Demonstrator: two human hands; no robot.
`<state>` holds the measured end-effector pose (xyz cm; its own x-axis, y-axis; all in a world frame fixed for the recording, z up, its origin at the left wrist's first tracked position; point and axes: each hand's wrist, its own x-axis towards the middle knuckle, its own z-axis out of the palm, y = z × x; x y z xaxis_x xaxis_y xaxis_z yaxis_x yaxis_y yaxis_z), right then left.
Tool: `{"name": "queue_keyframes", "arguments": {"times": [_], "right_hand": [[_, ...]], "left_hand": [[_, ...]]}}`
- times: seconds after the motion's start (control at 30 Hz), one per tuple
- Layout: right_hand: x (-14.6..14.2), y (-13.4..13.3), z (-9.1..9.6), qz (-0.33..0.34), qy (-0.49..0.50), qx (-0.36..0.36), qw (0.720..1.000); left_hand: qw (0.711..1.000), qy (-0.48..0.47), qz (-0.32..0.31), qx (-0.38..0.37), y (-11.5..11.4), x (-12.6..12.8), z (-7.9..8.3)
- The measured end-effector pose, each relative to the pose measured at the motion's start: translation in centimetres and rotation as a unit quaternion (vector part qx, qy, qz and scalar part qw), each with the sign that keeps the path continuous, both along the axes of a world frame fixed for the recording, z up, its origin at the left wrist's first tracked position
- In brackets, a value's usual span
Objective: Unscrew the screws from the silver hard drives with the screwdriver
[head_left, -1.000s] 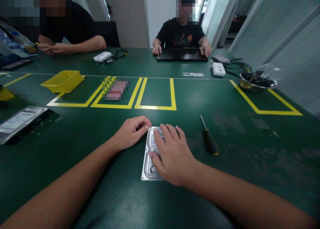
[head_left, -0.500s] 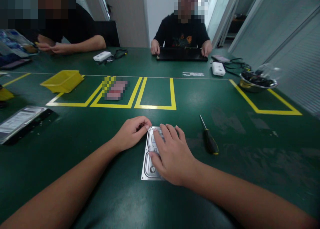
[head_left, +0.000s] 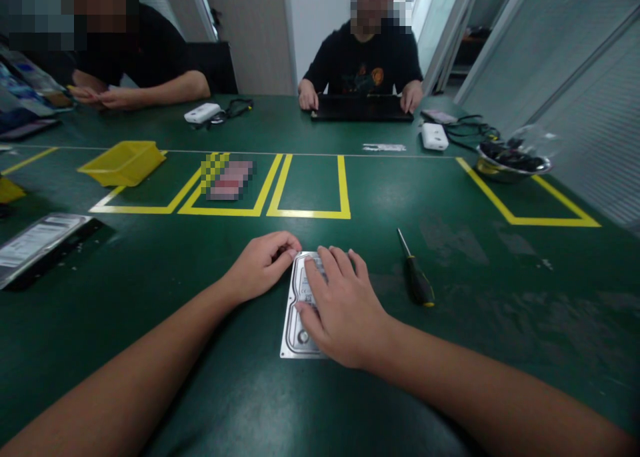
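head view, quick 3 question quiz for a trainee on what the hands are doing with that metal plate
1. True or false: the right hand lies palm down on the metal plate.
2. Which tool lies on the table to the right of that hand? A a screwdriver; B a hammer; C scissors.
3. Fill in: the left hand touches the plate at its far ___ corner.

Key: 1 true. 2 A. 3 left.
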<state>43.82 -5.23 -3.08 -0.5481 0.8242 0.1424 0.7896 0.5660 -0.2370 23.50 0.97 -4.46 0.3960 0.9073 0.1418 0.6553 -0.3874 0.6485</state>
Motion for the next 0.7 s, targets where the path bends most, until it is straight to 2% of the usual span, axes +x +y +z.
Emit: {"name": "queue_keyframes", "arguments": {"times": [0.7], "right_hand": [[0.09,-0.03,0.05,0.0,0.007,0.002,1.0]], "left_hand": [[1.0,0.011,0.004,0.012,-0.19,0.21,-0.21]]}}
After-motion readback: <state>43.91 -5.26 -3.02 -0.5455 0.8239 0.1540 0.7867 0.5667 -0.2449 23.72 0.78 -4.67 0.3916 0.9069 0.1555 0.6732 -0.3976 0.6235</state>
